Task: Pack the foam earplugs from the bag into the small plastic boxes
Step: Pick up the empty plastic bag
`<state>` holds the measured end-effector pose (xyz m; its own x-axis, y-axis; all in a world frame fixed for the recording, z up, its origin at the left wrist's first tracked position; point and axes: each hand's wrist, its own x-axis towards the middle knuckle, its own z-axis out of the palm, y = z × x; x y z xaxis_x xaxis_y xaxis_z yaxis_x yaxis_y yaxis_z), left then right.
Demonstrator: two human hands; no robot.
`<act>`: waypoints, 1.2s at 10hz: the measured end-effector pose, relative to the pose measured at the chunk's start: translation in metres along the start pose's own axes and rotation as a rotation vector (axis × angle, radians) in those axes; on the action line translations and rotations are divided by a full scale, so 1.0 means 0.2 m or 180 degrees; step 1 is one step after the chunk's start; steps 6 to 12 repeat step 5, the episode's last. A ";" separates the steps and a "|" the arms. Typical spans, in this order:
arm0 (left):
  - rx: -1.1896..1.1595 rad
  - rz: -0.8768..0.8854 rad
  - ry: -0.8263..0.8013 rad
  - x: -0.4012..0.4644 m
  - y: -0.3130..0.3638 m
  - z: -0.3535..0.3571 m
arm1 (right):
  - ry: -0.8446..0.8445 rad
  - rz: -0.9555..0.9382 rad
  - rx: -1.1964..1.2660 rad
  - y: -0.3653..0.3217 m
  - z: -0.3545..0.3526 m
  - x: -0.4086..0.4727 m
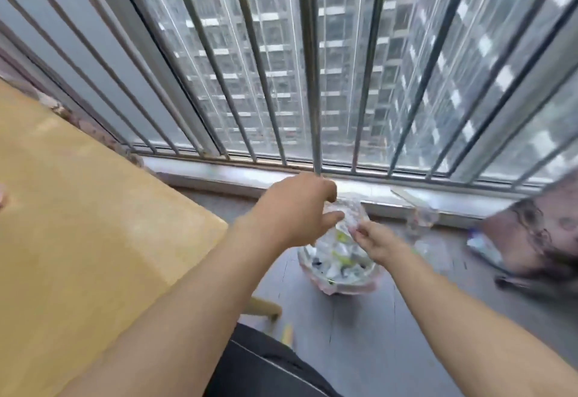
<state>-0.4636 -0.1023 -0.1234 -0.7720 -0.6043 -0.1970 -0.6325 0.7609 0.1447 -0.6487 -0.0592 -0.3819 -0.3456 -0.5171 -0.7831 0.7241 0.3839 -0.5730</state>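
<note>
A clear plastic bag [339, 266] sits on the dark floor right of the table, filled with small whitish, yellow and dark pieces too blurred to identify. Both hands reach down to its gathered top [350, 213]. My left hand [297, 209] pinches the upper left side of the bag's neck between thumb and fingers. My right hand [375, 241] grips the right side of the neck. The bag's top is stretched between the two hands. No small plastic boxes are clearly visible.
A light wooden table [78, 224] fills the left. A barred window [312, 68] with a white sill [250, 180] runs across the back. Other clear plastic [420, 224] lies on the floor at right, beside a patterned pinkish object [538, 234]. My dark-clothed lap is at bottom centre.
</note>
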 end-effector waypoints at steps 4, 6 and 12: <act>0.0112 -0.0126 -0.0810 0.17 -0.01 0.18 | 0.0889 -0.0187 -0.3527 0.13 -0.17 0.08; -0.0037 -0.0045 -0.0623 0.17 0.01 0.16 | 0.0834 -0.0376 -0.3694 0.02 -0.12 0.03; -0.0037 -0.0045 -0.0623 0.17 0.01 0.16 | 0.0834 -0.0376 -0.3694 0.02 -0.12 0.03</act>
